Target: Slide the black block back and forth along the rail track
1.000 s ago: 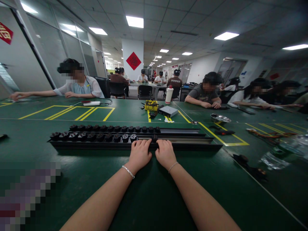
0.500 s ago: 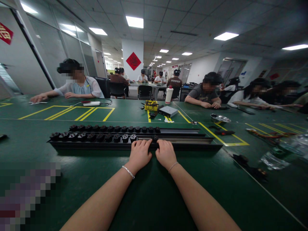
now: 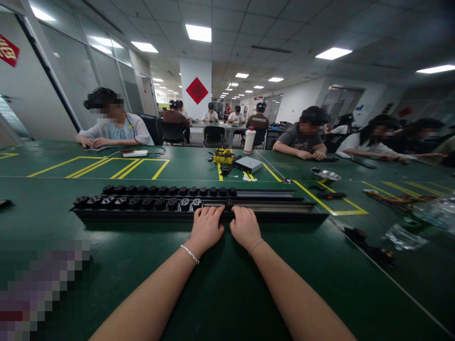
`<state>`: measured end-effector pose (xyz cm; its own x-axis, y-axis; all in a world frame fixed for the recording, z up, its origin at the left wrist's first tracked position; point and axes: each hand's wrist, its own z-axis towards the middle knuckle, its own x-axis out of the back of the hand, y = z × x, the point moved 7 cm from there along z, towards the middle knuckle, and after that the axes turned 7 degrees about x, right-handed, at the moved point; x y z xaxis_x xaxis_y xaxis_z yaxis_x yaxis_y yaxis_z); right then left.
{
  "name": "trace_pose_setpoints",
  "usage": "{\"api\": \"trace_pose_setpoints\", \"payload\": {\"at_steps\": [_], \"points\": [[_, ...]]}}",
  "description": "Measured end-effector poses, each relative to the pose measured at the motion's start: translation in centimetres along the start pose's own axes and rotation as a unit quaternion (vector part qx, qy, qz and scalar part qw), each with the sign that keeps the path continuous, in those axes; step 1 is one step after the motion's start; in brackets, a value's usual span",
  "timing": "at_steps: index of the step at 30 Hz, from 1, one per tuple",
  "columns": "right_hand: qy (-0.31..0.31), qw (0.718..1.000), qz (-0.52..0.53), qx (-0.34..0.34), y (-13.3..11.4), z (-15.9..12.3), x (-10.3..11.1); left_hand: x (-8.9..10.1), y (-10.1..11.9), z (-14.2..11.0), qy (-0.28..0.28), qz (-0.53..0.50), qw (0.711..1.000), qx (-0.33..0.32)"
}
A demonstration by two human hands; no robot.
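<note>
Two long black power tracks [image 3: 277, 215] lie side by side across the table before me. Round black sockets [image 3: 147, 203] stand in a row along the left part of the front track, and more fill the track behind. A single socket [image 3: 229, 204] sits apart from that row, between my fingertips. My left hand [image 3: 208, 226] curls its fingers over the front track's near edge, index fingertip at the socket's left side. Mirroring it, my right hand [image 3: 246, 226] has its fingers bent over the same edge just right of the socket. The fingertips are partly hidden.
Beyond the tracks are a yellow box with cables [image 3: 223, 155], a silver box [image 3: 249, 164] and a white bottle [image 3: 250, 140]. To the right lie a metal bowl [image 3: 325, 174], loose wires [image 3: 394, 199] and a clear plastic bottle [image 3: 408, 232]. Several people sit around the table.
My hands and the tracks look unmoved. Across the table at left, a person has drawn an outstretched hand in toward the other one.
</note>
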<state>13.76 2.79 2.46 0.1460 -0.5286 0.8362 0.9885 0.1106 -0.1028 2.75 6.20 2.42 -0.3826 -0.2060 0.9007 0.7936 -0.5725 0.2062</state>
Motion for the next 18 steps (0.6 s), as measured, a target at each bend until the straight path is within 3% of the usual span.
{"api": "trace_pose_setpoints", "payload": {"at_steps": [18], "points": [[-0.009,1.0,-0.023,0.006,0.05,0.01,0.13,-0.17,0.02,0.09,0.004,0.012,1.0,-0.002]]}}
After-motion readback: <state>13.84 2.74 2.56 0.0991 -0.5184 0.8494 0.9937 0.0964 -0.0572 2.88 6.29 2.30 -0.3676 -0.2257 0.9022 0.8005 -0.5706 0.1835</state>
